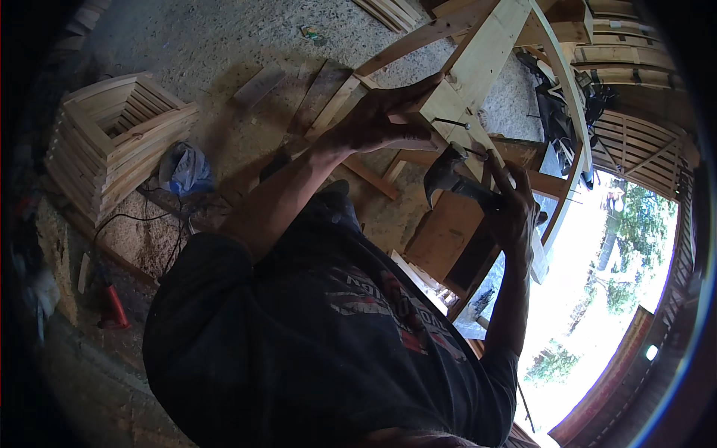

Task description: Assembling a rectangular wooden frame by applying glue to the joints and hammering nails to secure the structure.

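In front of me a pale wooden frame (489,48) of joined boards stands tilted. My left hand (377,119) grips the near end of its wide board, with fingers along the top edge and thumb lower down. A long dark nail (451,122) sticks out of this board end. My right hand (514,205) is closed round the handle of a claw hammer (448,175). The hammer's head is beside the board end, just below the nail, and its claw points down to the left. Some right-hand fingers reach up to the board's edge; their tips are hard to make out.
A stack of wooden frames (123,142) stands at left beside a crumpled plastic bag (184,170). A red-handled tool (113,308) and a dark cable lie lower left. Loose boards (321,93) lie on the dusty floor (216,45). A bright opening is at right.
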Demonstrator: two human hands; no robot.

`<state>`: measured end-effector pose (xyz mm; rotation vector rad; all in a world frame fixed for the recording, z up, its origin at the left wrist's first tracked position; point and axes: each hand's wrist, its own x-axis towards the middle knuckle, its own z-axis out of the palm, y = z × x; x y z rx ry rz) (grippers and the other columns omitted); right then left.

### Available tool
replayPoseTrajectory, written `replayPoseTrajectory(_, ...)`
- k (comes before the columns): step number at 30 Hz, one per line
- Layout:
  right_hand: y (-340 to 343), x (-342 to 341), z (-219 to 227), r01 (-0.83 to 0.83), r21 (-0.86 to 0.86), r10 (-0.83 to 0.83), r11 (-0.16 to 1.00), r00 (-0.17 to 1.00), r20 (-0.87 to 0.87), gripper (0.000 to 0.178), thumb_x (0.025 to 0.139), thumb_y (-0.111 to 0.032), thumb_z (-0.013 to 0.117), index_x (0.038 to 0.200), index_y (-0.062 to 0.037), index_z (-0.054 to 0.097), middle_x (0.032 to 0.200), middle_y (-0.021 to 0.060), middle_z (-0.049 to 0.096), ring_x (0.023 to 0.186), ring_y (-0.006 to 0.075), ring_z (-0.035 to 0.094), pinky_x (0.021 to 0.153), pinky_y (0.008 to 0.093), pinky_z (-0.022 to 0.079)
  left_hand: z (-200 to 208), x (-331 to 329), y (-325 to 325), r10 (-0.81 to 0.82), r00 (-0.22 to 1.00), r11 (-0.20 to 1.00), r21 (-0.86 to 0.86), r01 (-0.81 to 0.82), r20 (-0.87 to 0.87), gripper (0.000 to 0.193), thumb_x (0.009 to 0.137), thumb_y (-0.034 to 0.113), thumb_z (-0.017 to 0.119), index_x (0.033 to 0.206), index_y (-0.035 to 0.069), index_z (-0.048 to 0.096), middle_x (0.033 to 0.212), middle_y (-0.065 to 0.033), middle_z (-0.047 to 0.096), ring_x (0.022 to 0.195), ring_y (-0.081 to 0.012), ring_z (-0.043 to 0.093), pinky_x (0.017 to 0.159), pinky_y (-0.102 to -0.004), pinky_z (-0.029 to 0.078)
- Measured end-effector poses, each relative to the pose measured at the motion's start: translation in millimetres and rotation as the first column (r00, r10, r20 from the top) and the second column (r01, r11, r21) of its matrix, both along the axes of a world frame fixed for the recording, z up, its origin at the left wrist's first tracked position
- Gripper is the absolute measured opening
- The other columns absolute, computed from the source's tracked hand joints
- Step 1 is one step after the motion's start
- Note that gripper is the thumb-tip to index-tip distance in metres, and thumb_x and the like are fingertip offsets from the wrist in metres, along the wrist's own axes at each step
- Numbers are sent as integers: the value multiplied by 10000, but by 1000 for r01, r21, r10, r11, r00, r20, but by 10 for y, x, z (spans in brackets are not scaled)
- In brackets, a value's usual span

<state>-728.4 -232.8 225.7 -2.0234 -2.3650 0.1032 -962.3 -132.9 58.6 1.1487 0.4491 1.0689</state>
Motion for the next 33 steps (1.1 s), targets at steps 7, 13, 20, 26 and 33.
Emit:
replayPoseTrajectory(7,-11,4,22,19,-34,-19,999,1000,-22,747,658,-25,830,1335,-268,627,1168,119,586,950,293,672,731,402,582,-84,42,30,-33,992,999,42,28,121,902,773,-24,783,1535,97,316,1413,-114,554,1124,-131,614,1014,-321,493)
replayPoseTrajectory(13,-131,82,178,-130,95,135,987,989,-51,584,706,37,762,1248,-167,687,1124,126,610,897,263,668,749,354,572,-78,32,30,6,998,997,80,-12,68,905,766,2,799,1530,93,324,1430,-113,539,1187,-130,576,1040,-328,469)
replayPoseTrajectory(20,-547,-181,630,303,303,126,904,486,-865,288,844,-59,588,1105,33,509,745,113,555,540,188,555,434,285,480,-69,34,44,22,993,994,104,-34,119,917,755,46,820,1528,74,327,1476,-124,493,1278,-156,511,1097,-344,403)
replayPoseTrajectory(26,-617,-443,567,170,382,18,909,897,-442,431,957,-200,556,1331,8,507,784,101,615,531,175,563,545,281,491,-70,41,46,128,992,947,295,-126,11,864,794,77,801,1522,94,336,1552,-84,383,1259,-138,528,1014,-320,510)
replayPoseTrajectory(33,-731,-522,727,323,288,-72,901,767,-637,264,979,-207,489,1180,-41,445,733,71,546,559,127,529,486,246,453,-54,16,49,43,996,982,182,-56,74,859,800,93,797,1517,59,325,1575,-102,336,1334,-162,463,1025,-310,497)
